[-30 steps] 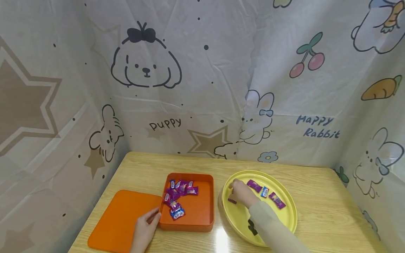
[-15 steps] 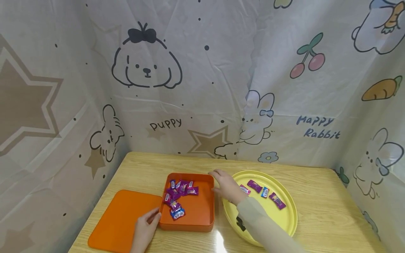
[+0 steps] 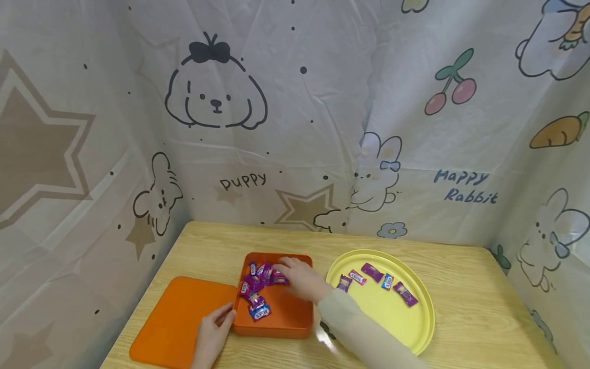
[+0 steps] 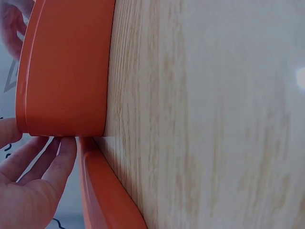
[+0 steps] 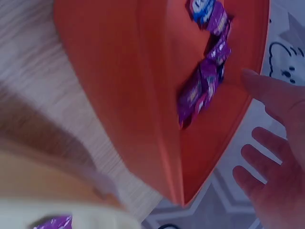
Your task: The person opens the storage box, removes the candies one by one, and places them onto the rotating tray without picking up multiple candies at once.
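An orange square box [image 3: 288, 312] holds several purple, pink and blue wrapped candies [image 3: 265, 274] toward its left and back sides. My left hand [image 3: 213, 330] rests at the box's left front corner; in the left wrist view its fingertips [image 4: 69, 143] touch the outer wall. My right hand [image 3: 301, 279] reaches over the box's right rim, above the candies. In the right wrist view the right hand [image 5: 279, 152] has its fingers spread apart, with nothing between them. Several candies [image 3: 405, 293] lie along the back of a round yellow plate [image 3: 382, 320].
A flat orange lid [image 3: 170, 318] lies on the wooden table [image 3: 470, 302] left of the box, against its side. The plate stands to the right of the box. A printed cloth curtain [image 3: 258, 102] closes off the back and both sides.
My right hand has moved left from the plate to over the box. Pink and purple candies on the plate's left part have come into sight. My left hand has stayed put.
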A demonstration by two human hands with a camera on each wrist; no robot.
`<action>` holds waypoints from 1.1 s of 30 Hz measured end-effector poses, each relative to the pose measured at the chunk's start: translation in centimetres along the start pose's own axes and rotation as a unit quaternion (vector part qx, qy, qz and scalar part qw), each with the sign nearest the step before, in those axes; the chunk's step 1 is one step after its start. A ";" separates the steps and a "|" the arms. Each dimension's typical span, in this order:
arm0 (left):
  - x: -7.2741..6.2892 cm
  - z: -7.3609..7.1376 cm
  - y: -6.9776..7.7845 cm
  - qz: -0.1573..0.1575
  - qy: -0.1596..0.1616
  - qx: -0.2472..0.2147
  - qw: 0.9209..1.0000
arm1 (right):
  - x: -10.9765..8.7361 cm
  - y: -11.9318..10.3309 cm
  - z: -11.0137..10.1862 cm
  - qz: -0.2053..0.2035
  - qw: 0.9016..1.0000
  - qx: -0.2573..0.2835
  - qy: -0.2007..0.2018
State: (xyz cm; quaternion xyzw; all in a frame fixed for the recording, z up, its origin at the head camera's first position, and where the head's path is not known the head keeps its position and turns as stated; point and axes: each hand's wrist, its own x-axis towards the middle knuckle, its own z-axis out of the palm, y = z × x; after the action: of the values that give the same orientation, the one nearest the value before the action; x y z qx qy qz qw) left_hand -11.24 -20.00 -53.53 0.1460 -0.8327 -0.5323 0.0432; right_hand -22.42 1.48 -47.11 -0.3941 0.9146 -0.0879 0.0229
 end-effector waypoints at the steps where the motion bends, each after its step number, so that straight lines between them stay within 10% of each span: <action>1: 0.0 0.0 0.0 0.001 0.000 -0.001 1.000 | 0.1 -0.3 0.1 0.000 1.000 -0.002 -0.009; 14: 0.1 0.1 -0.1 0.008 0.006 -0.002 1.000 | 1.3 -3.9 1.8 -0.072 0.993 -0.067 -0.066; 33: 0.0 0.1 -0.3 0.022 0.015 0.001 1.000 | 2.5 -5.8 4.4 -0.044 0.978 -0.077 -0.187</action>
State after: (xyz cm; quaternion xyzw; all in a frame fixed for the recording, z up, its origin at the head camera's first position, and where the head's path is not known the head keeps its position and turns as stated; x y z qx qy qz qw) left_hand -11.23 -20.02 -53.82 0.1355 -0.8354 -0.5283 0.0676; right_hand -19.52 -4.91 -50.31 -0.4441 0.8798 0.0577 0.1594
